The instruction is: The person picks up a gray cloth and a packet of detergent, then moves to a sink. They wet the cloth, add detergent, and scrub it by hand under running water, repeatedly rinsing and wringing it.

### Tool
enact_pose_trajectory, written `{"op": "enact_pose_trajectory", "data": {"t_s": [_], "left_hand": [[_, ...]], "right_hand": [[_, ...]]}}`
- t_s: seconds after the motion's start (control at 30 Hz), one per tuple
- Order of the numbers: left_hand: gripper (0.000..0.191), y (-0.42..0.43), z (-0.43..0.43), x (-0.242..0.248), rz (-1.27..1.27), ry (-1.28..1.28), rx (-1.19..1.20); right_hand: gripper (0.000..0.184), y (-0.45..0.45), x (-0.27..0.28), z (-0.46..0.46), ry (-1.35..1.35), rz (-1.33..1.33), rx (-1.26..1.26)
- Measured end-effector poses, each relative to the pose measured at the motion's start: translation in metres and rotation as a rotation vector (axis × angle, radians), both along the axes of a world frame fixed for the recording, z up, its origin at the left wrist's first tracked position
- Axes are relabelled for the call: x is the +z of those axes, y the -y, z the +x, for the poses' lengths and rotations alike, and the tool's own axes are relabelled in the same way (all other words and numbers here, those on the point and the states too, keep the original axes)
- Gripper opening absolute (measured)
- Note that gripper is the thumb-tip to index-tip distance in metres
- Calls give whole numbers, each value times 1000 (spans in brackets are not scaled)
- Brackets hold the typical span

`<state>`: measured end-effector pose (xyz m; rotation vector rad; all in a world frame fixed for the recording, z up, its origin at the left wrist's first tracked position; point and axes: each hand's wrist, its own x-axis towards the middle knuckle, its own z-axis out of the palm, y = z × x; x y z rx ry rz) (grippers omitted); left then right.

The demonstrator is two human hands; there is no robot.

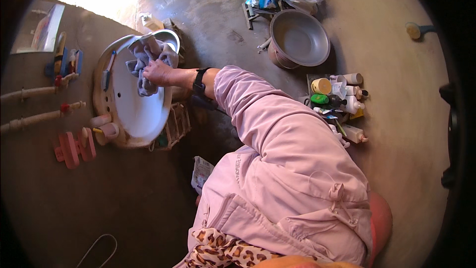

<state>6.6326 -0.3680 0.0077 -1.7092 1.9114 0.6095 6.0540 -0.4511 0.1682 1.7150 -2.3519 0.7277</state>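
My right hand (160, 73), with a dark band on its wrist, grips a bunched grey cloth (143, 54), probably a towel. The cloth hangs over the far part of a white washbasin (143, 115), and folds stick out on both sides of my fingers. Part of a shiny metal bowl (168, 37) shows behind the cloth at the basin's far end. A blue-handled toothbrush or small brush (108, 70) lies along the basin's left rim. My left hand is out of view.
Pipes with red valve handles (65, 108) jut from the left wall, near a pink holder (70, 150). A cup (107, 133) stands on the basin's near rim. To the right are a large grey basin (300, 39) and a shelf crowded with bottles (353, 104).
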Motion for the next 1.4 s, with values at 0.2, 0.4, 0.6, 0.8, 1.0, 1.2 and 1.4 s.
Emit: {"op": "enact_pose_trajectory", "data": {"t_s": [0.2, 0.4, 0.6, 0.8, 1.0, 1.2, 1.4], "left_hand": [[27, 9, -21, 18, 7, 6, -80], [23, 8, -54, 31, 14, 16, -135], [19, 2, -139, 37, -16, -12, -215], [15, -11, -285, 47, -82, -144, -376], [24, 0, -436, 88, -108, -446, -516], [29, 16, -616, 172, -562, -556, -1031], [26, 58, -767, 265, -706, -990, -1179]], "right_hand": [[28, -58, 52, -56, 387, -637, -244], [21, -199, 84, -143, 1213, -1157, -71], [31, -373, 78, -196, 887, -1073, -443], [35, -486, -46, -239, 602, -775, -944], [29, -540, -149, -272, 533, -619, -1292], [27, -549, -94, -294, 498, -764, -1244], [34, -521, -18, -320, 617, -881, -1267]]}}
